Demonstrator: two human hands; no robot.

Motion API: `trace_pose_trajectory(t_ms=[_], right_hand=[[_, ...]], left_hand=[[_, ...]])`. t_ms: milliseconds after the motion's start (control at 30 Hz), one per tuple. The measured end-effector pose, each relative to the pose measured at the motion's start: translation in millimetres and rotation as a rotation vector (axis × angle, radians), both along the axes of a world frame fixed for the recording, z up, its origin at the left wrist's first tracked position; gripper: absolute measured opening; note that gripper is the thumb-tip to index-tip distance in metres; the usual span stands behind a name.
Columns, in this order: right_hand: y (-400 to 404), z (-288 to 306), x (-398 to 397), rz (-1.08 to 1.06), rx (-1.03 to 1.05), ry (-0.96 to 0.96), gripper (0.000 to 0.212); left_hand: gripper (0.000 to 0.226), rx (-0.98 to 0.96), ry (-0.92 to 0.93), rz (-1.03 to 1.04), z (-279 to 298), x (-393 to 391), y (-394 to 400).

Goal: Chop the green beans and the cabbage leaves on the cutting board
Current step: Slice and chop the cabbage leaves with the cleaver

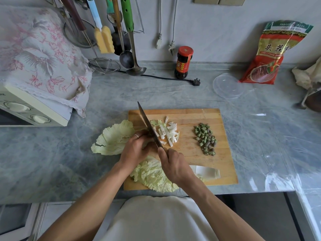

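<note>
On the board (pixel 217 164), white cabbage strips (pixel 167 132) lie at centre, with short chopped green bean pieces (pixel 205 139) piled at 3 o'clock from them. The right hand (pixel 174 165) grips the knife (pixel 149 126) by its handle, which the fist hides. The left hand (pixel 136 147), fingers curled, presses a pale green leaf (pixel 113 139) overhanging the board at 9 o'clock. Another leaf (pixel 153 177) lies at 6 o'clock, partly under the right wrist.
</note>
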State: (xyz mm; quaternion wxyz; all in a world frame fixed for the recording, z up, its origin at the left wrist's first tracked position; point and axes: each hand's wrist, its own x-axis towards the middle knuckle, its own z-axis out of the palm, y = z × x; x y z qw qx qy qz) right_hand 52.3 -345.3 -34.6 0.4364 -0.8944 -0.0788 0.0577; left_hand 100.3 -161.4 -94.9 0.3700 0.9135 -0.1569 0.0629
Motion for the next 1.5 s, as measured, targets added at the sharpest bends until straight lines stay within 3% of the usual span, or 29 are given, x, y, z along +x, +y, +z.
trace_pose_trajectory(t_ms=[33,67,100,133,200,333,567,1200,1500], right_hand=[[1,-1,1,-0.005,-0.005,-0.077,0.02],[6,3,5,-0.035,0.018,0.008,0.021],[14,17,5,-0.088,0.122,0.242,0.027],[17,23,8,-0.103,0.099,0.343,0.036],[10,14,8,-0.139,0.033,0.354,0.048],[-2,21,12,-0.174,0.188,0.499,0.054],[-8,32,5,-0.137,0.07,0.415,0.067],[5,34,9,-0.078,-0.038,0.37,0.052],[13,29,17,-0.04,-0.144,0.402,0.046]], left_hand=[[0.019,0.01,0.021,0.002,-4,0,-1],[0.019,0.018,0.03,0.001,0,1,-1],[0.019,0.011,0.029,0.004,-2,0,0],[0.019,0.006,0.048,0.017,-2,-1,0],[0.022,0.011,0.033,0.019,-3,-2,1],[0.032,0.128,-0.005,-0.048,3,0,6],[0.032,0.255,0.008,-0.03,-2,0,17],[0.032,0.138,0.049,0.022,1,-2,13],[0.044,0.119,0.069,0.002,2,-4,13]])
